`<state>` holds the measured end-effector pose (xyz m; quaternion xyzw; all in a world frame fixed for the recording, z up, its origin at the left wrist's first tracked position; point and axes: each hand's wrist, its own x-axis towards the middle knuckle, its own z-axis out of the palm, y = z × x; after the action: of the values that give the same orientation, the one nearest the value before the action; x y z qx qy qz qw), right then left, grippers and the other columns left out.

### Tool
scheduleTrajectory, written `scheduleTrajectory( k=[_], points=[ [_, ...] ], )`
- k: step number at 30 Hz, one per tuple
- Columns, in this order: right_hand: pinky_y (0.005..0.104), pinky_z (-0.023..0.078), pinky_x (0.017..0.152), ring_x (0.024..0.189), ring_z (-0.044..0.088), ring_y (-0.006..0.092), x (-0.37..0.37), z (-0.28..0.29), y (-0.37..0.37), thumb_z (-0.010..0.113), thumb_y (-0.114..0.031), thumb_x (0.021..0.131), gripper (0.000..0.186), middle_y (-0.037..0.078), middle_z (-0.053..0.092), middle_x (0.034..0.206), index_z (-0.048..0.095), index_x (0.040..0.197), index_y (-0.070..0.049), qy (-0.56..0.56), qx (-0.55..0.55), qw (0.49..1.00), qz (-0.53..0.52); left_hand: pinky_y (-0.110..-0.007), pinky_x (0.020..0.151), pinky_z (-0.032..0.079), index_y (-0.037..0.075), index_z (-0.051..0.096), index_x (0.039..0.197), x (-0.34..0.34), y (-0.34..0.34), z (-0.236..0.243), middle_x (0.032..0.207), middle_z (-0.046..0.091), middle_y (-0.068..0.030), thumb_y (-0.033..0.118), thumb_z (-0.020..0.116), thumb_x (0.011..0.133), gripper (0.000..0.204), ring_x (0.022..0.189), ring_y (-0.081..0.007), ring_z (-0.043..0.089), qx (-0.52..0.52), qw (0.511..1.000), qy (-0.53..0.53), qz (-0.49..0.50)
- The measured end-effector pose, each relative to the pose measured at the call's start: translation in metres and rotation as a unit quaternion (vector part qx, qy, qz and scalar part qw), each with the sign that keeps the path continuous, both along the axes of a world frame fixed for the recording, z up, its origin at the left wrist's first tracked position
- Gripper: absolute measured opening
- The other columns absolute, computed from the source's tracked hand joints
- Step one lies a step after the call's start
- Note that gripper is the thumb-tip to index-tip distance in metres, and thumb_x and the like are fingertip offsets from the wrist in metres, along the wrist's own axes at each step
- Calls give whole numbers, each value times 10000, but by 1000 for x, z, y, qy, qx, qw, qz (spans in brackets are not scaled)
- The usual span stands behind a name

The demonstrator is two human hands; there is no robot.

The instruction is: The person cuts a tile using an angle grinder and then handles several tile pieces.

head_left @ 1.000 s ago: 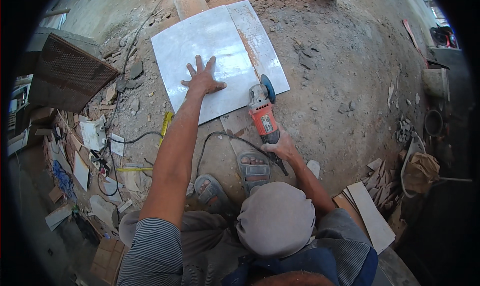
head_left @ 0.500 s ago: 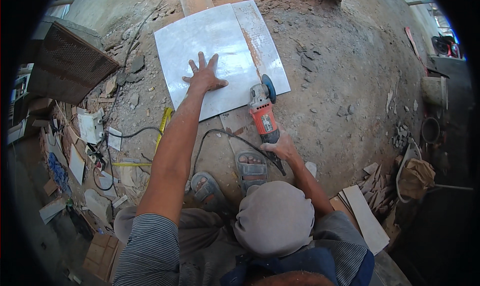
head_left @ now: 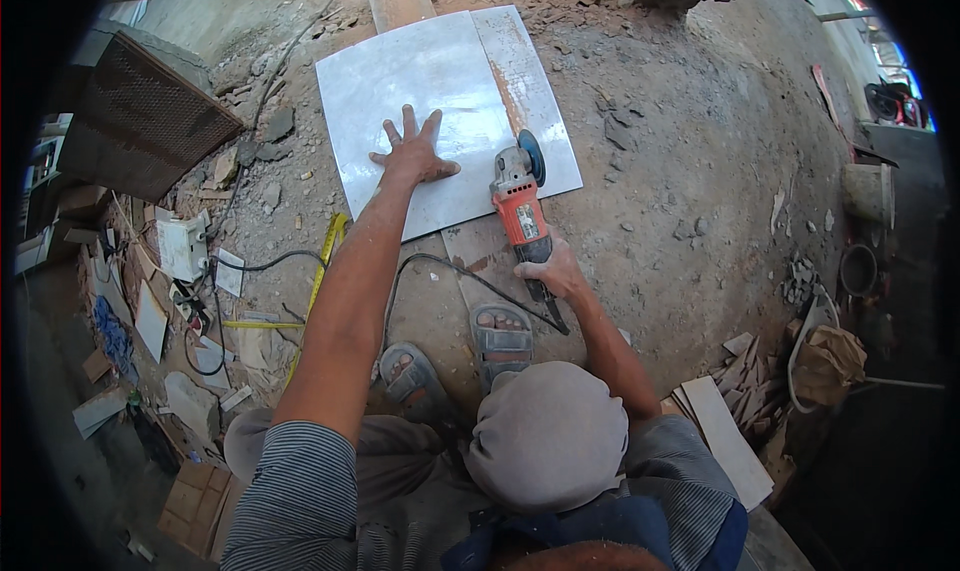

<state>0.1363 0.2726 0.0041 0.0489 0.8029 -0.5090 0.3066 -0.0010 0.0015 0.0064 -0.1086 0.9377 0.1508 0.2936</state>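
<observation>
My left hand (head_left: 414,153) rests spread, fingers apart, on a large glossy white tile (head_left: 395,91), left of a long line with orange-brown residue. My right hand (head_left: 550,269) grips the dark rear body of a red angle grinder (head_left: 522,214). Its blue disc (head_left: 530,156) stands upright on that line, near the tile's right-hand strip. The grinder's black cord (head_left: 450,266) loops back toward my feet. A yellow measuring tool (head_left: 325,256) lies beside my left forearm.
A dark perforated panel (head_left: 145,121) leans at left, near a white electrical box (head_left: 182,246), wires and rubble. Broken tile pieces (head_left: 710,426), a bucket (head_left: 867,193) and a bowl (head_left: 857,269) stand or lie at right. My sandalled feet (head_left: 500,336) are below the tile.
The grinder and my right hand have moved a little forward along the line, away from me. My left hand stays spread on the tile, appearing slightly further right as the view shifts.
</observation>
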Motion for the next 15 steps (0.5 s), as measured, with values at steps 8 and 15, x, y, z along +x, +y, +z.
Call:
scheduleTrajectory(
  k=[8, 15],
  points=[
    [359, 448, 935, 1038, 598, 297, 36, 16, 10, 807, -234, 562, 854, 190, 620, 1132, 458, 1302, 9, 25, 42, 999, 8, -774, 1018, 163, 372, 170, 1493, 2, -2, 0, 1592, -47, -88, 485, 833, 607, 1112, 1433, -441, -20, 5, 1000, -3, 2],
    [361, 454, 919, 1026, 602, 294, 15, 3, 6, 809, -235, 559, 850, 184, 626, 1117, 462, 1296, 8, 1, -16, 1000, 5, -773, 1009, 186, 412, 164, 1482, 1, 0, -2, 1596, -51, -49, 499, 835, 595, 1116, 1442, -419, -4, -4, 1000, -7, 2]
  ],
)
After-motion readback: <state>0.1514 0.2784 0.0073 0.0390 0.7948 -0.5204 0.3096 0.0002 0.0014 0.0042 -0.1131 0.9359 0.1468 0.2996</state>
